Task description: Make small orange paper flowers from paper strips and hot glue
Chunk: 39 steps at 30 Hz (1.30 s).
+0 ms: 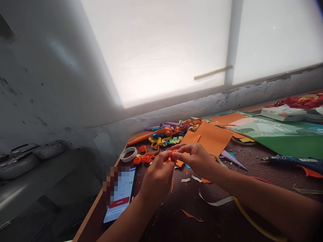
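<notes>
My left hand [157, 174] and my right hand [195, 158] meet over the brown table [227, 215], both pinching a small piece of orange paper [173, 155] between fingertips. Just beyond the hands lie several crumpled orange paper balls [144, 158] and a heap of coloured paper rings and strips [168, 134]. A sheet of orange paper [210, 136] lies behind my right hand.
A phone [120, 196] with a lit screen lies near the table's left edge. A roll of white tape [128, 154] sits beyond it. Green paper sheets [285, 137], a white packet [282, 113], a dark tool [292, 161] and paper scraps are on the right. A window wall stands behind.
</notes>
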Each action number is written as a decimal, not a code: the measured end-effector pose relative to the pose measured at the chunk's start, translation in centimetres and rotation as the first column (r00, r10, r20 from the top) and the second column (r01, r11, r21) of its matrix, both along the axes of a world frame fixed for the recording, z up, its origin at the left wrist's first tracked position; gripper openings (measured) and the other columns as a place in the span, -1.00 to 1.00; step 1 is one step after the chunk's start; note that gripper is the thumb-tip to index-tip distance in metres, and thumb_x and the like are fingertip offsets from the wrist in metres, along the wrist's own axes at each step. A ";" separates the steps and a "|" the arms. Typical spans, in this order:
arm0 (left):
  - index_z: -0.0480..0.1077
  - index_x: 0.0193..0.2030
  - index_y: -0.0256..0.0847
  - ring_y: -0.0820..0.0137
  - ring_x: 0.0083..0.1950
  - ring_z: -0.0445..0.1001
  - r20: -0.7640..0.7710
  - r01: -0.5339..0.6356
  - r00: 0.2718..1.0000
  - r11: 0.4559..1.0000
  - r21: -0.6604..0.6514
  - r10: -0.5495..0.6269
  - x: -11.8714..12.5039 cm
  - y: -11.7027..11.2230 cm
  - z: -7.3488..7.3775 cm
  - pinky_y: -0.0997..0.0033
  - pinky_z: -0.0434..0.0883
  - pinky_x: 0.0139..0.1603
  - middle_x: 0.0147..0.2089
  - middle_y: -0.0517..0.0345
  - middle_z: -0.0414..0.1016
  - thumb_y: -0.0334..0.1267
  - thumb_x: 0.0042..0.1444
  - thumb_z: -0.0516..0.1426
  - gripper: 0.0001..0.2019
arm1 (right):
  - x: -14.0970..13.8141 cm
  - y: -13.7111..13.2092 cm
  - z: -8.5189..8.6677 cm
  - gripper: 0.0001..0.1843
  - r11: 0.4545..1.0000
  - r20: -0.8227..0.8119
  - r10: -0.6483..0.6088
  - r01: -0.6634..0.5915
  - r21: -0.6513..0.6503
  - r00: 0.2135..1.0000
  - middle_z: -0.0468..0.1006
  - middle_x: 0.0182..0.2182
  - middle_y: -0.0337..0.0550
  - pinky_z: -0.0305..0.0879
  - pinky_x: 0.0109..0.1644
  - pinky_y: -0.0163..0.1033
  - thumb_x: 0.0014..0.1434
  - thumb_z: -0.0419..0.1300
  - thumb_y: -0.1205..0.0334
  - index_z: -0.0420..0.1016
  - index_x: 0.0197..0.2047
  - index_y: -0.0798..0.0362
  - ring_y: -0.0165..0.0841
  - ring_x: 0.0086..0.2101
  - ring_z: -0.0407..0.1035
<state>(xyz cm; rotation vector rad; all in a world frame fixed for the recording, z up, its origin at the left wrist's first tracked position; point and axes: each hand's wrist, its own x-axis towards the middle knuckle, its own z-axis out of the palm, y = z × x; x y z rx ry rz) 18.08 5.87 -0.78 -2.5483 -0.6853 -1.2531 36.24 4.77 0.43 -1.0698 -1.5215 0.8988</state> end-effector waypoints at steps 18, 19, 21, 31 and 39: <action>0.56 -0.30 -0.12 0.35 -0.01 0.58 0.448 0.164 0.894 0.941 -0.295 -0.015 -0.1 -0.2 0.7 0.28 0.54 0.04 -0.07 0.11 0.57 -0.42 0.20 0.24 -0.89 | 0.2 -0.4 0.6 -0.67 0.999 -0.028 -0.050 0.051 0.013 0.998 0.56 0.05 0.02 0.33 0.12 -0.06 0.09 0.36 -0.05 0.58 -0.43 0.06 -0.08 0.08 0.44; 0.56 -0.31 -0.13 0.35 -0.01 0.58 0.473 0.183 0.881 0.930 -0.320 -0.011 -0.1 -0.2 0.7 0.30 0.55 0.03 -0.08 0.11 0.57 -0.40 0.20 0.24 -0.90 | 0.3 -0.3 0.6 -0.69 0.999 -0.042 -0.042 0.043 0.007 0.998 0.56 0.05 0.02 0.32 0.12 -0.06 0.10 0.36 -0.03 0.57 -0.43 0.07 -0.09 0.08 0.44; 0.54 -0.34 -0.16 0.35 -0.03 0.58 0.530 0.219 0.848 0.898 -0.380 0.018 0.0 0.0 0.8 0.34 0.56 -0.03 -0.10 0.09 0.58 -0.37 0.18 0.27 -0.92 | 0.4 -0.3 0.8 -0.73 0.999 -0.043 -0.036 0.038 0.039 0.998 0.57 0.03 0.01 0.30 0.15 -0.06 0.14 0.33 0.02 0.57 -0.40 0.06 -0.12 0.07 0.45; 0.46 -0.39 -0.22 0.28 0.02 0.57 0.615 0.347 0.783 0.756 -0.555 0.092 -0.1 0.8 0.6 0.31 0.53 0.00 -0.06 0.01 0.56 -0.25 0.12 0.32 -0.84 | 0.8 -0.7 0.3 -0.96 0.911 0.338 -0.186 0.033 0.411 0.923 0.56 0.06 -0.16 0.32 0.15 -0.07 0.25 0.33 0.17 0.60 -0.25 -0.09 -0.19 0.06 0.45; 0.47 -0.40 -0.22 0.38 -0.09 0.56 0.612 0.395 0.790 0.732 -0.556 0.039 0.0 0.5 0.8 0.41 0.52 -0.05 -0.15 0.08 0.56 -0.27 0.12 0.31 -0.85 | 1.5 -0.7 0.7 -0.88 0.873 0.438 -0.150 -0.090 0.480 0.886 0.52 0.11 -0.17 0.27 0.18 -0.08 0.36 0.21 0.19 0.54 -0.22 -0.03 -0.23 0.11 0.35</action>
